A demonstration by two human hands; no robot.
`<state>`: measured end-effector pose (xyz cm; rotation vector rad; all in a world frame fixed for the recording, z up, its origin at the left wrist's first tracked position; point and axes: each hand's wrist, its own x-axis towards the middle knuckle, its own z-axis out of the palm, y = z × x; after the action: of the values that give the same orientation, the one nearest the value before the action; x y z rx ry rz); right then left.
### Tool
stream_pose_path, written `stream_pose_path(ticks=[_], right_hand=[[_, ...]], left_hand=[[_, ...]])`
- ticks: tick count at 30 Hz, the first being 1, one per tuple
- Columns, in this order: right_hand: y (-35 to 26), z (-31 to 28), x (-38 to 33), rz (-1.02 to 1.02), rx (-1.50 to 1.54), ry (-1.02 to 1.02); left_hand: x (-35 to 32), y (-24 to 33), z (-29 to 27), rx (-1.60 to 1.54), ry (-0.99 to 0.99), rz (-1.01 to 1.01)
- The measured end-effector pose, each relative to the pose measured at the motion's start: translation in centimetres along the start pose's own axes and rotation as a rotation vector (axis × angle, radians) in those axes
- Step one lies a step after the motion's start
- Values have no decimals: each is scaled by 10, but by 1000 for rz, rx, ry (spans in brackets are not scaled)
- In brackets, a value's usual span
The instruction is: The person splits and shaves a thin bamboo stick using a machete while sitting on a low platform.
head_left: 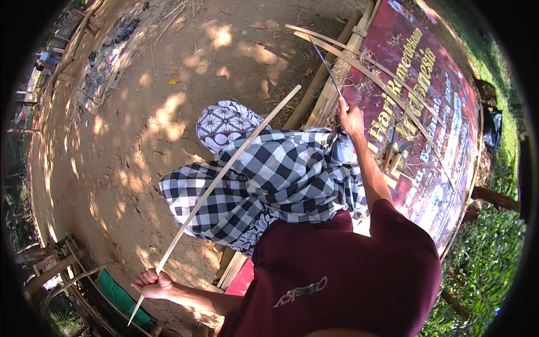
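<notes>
My left hand [154, 284] is closed round a long, pale bamboo strip [224, 169] near its lower end. The strip slants up and to the right across my lap, its far end free above the ground. In my right hand [352, 118] is the handle of a knife [328, 68], its narrow blade pointing up and away. Past the blade, loose bamboo strips [387, 90] lie on the platform, some jutting beyond its edge. A black-and-white checked cloth [281, 168] covers my legs.
I sit on a bamboo-edged platform covered with a dark red printed banner [443, 129]. A tool with a dark blade [402, 148] and short wooden pieces [394, 163] lie there near my right forearm. Dry, cracked soil [123, 163] spreads to the left; green fabric [120, 295] hangs at lower left.
</notes>
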<state>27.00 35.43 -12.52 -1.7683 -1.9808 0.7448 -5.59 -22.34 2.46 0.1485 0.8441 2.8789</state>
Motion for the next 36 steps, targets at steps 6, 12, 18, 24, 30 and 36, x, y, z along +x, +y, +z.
stream_pose_path(ticks=[6,12,18,24,30,36], right_hand=[[-52,8,-38,-233,108,-43],[-118,-1,-71,-417,223,-142],[-179,3,-83,-561,409,-235],[-179,33,-77,-683,200,-370],[-184,13,-87,-743,40,-671],[-181,15,-114,-813,62,-587]], left_hand=[[-2,-8,12,-92,41,17],[10,4,56,-65,45,118],[21,28,109,-49,73,207],[37,44,150,-81,-108,191],[42,59,183,-92,-318,202],[50,29,241,146,-206,466]])
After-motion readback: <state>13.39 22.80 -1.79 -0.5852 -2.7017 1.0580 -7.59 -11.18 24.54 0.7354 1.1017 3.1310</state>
